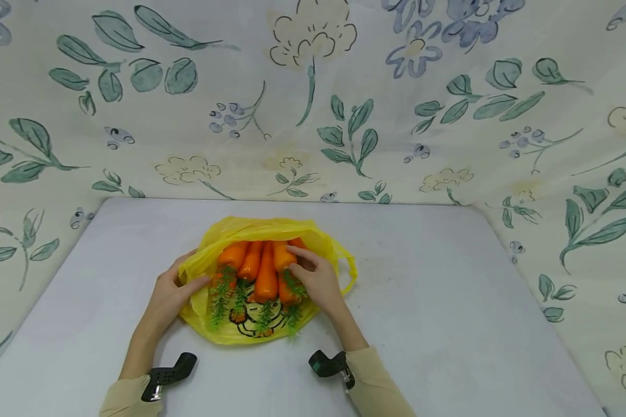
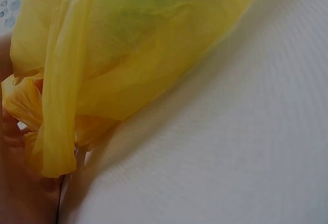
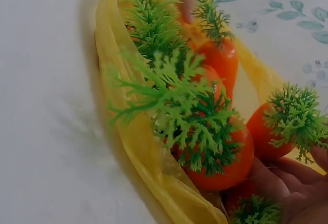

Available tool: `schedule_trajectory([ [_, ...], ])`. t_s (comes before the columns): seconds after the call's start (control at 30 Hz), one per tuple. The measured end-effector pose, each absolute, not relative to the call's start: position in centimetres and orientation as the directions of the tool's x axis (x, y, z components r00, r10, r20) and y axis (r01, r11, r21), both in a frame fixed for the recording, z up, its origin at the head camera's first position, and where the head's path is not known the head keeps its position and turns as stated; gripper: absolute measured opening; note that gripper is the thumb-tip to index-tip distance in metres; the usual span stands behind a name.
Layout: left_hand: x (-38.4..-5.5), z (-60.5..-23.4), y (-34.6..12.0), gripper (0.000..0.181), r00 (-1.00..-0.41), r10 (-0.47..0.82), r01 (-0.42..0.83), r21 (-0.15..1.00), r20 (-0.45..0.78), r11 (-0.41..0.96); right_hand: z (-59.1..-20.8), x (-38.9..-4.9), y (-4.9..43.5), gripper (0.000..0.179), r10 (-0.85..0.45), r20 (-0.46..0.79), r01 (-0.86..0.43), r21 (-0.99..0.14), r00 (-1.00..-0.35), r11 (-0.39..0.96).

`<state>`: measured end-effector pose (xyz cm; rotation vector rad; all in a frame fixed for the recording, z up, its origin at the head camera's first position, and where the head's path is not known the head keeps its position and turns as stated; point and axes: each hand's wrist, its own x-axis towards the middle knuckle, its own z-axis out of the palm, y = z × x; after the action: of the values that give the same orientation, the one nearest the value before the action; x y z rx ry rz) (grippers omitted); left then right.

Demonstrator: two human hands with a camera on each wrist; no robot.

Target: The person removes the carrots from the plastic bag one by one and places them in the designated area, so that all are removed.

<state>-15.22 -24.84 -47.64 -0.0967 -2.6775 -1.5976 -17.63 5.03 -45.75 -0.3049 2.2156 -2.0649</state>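
1. Carrots (image 1: pixel 266 281), several, orange: inside the yellow plastic bag (image 1: pixel 200 313), clustered at its mouth; leafy tops (image 1: pixel 220 301) toward the near edge, some overhanging it.
2. Left hand (image 1: pixel 167 294): gripping the bag's left side, thumb over the rim.
3. Right hand (image 1: pixel 320 282): inside the mouth, touching the right-hand carrots; pinched or merely resting against them, cannot tell.
4. Risk: spill over the near edge. Probable cause: wide, slack mouth tipped or pulled too low.
5. Risk: tear or stretch at the left rim. Probable cause: thin-looking film, hard tug against the load.
6. Risk: snagged foliage, dragging a neighbour along. Probable cause: branching fronds, tightly bunched.
7. Risk: caught handle loop (image 1: pixel 352 273). Probable cause: position just beside the right hand.
8. Surface: white table (image 1: pixel 428 313), matt-looking, a few faint specks right of the bag.
9. Room: floral covering (image 1: pixel 344 139) behind and along both sides; green leaves, blue and cream blooms. Material, cannot tell.
10. Worn: beige sleeves (image 1: pixel 379 385), black wrist devices (image 1: pixel 179 366).
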Motion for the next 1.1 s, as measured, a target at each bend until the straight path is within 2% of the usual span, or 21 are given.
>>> schedule_trajectory([
  [0.37,-15.2,-47.3,-24.8,0.065,-0.999,0.032,0.046,0.874,0.035,0.484,-45.3,-16.2,5.4,0.036,-0.239,0.106,-0.11,-0.994,-0.965,0.003],
  [1.1,-15.4,-47.5,-24.8,0.067,-0.999,0.044,0.037,0.87,0.017,0.492,-44.3,-14.5,5.9,0.034,-0.238,0.106,-0.111,-0.994,-0.966,0.008],
])
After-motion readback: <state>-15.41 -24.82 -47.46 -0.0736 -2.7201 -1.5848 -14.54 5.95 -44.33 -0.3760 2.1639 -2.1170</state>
